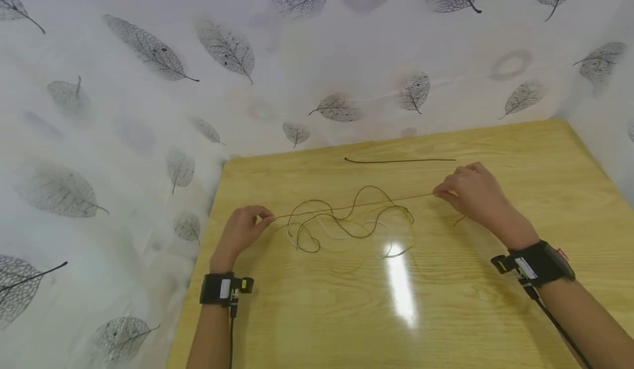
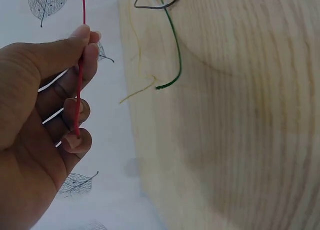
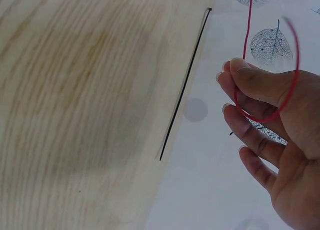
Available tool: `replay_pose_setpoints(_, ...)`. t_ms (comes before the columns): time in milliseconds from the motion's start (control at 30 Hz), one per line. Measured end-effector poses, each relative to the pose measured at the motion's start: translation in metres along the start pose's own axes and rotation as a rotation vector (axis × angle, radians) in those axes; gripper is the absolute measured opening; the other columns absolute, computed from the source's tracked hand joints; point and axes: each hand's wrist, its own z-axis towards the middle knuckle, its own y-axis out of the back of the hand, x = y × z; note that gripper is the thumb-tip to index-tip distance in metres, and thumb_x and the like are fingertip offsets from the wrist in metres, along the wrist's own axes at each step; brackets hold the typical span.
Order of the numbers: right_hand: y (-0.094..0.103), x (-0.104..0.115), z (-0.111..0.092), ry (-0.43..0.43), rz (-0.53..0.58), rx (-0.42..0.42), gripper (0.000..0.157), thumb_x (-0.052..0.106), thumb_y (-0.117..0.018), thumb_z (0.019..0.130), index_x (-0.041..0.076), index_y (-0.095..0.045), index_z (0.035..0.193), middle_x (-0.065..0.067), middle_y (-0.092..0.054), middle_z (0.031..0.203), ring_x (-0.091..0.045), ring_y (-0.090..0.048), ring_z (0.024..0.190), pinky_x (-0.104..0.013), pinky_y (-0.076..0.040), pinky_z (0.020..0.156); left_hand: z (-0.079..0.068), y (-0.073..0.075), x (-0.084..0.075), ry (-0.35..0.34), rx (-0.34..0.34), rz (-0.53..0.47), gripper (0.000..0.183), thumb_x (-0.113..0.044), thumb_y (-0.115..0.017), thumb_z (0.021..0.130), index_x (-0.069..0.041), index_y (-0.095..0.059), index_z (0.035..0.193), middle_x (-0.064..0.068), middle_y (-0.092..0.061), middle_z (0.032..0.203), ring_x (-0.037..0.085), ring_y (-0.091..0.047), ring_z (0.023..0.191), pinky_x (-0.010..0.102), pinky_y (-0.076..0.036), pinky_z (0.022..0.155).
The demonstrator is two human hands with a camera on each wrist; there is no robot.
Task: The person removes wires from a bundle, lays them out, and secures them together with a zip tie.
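A thin red wire (image 1: 418,196) is stretched nearly straight between both hands, low over the table. My left hand (image 1: 242,226) pinches one end between thumb and index finger; in the left wrist view the tail of the red wire (image 2: 79,94) runs down past the other, bent fingers. At the other end my right hand (image 1: 473,193) pinches it with thumb and fingertips, and a loose tail of the red wire (image 3: 298,54) curls round in front of the palm. Beneath the stretched span lies a loose tangle of dark, white and yellow wires (image 1: 369,186).
Behind the tangle, a straight black wire (image 1: 376,161) lies near the back of the wooden table (image 1: 322,314). A green wire end (image 2: 178,49) shows in the left wrist view. Leaf-patterned covering (image 1: 346,50) rises at the back and sides. Light glares on the tabletop.
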Motion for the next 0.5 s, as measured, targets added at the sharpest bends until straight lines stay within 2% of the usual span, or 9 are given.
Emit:
replay_pose_setpoints(133, -0.009, 0.001, -0.005, -0.033, 0.043, 0.045, 0.012, 0.021, -0.083, 0.074, 0.017, -0.081, 0.085, -0.001, -0.075, 0.075, -0.025, -0.064, 0.074, -0.052, -0.043, 0.088, 0.002, -0.006, 0.004, 0.008, 0.012, -0.002, 0.011, -0.022, -0.070, 0.091, -0.014, -0.076, 0.094, -0.002, -0.073, 0.089, 0.013, -0.043, 0.053, 0.028, -0.037, 0.048)
replay_pose_setpoints(300, -0.023, 0.009, -0.008, -0.044, 0.128, 0.113, 0.012, 0.016, -0.080, 0.078, 0.015, -0.081, 0.090, -0.002, -0.076, 0.081, -0.025, -0.066, 0.076, -0.053, -0.044, 0.086, 0.000, -0.017, 0.007, 0.052, 0.052, -0.039, 0.010, -0.018, -0.070, 0.091, -0.013, -0.075, 0.098, -0.001, -0.074, 0.093, 0.012, -0.046, 0.053, 0.028, -0.039, 0.048)
replay_pose_setpoints(500, -0.032, 0.019, -0.013, -0.068, 0.200, 0.144, 0.014, 0.015, -0.077, 0.081, 0.013, -0.079, 0.095, -0.003, -0.077, 0.088, -0.024, -0.067, 0.079, -0.051, -0.044, 0.087, 0.002, -0.028, 0.005, 0.061, 0.090, -0.078, 0.014, -0.016, -0.068, 0.092, -0.012, -0.074, 0.105, -0.001, -0.072, 0.091, 0.012, -0.054, 0.061, 0.029, -0.046, 0.053)
